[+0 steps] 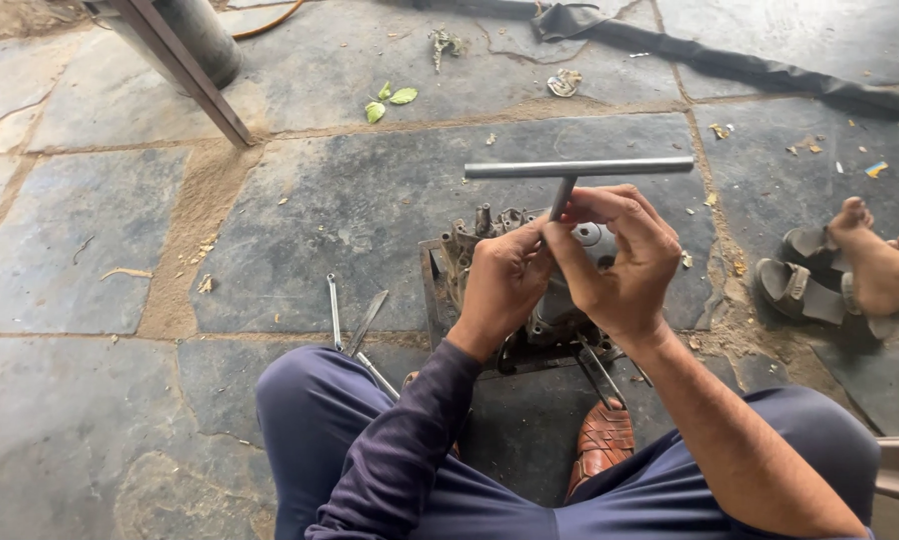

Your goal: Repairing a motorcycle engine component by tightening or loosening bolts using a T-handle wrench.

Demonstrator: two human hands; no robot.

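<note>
Stone-slab floor, dusty joints, outdoors. Near: the person's knees, a woven brown shoe. Both hands closed narrow on the shank of a steel T-handle wrench, left hand low, right hand just above, over a grey engine casing on the floor. Wrench looks stiff, smooth, maybe oily; best held at crossbar ends. Casing prob. heavy. Loose tools at left; farther, another person's sandalled foot.

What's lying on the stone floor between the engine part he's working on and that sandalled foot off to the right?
In the head view, between the engine part and the sandalled foot, only bare stone floor with a sandy joint and scattered dry leaf scraps.
</note>
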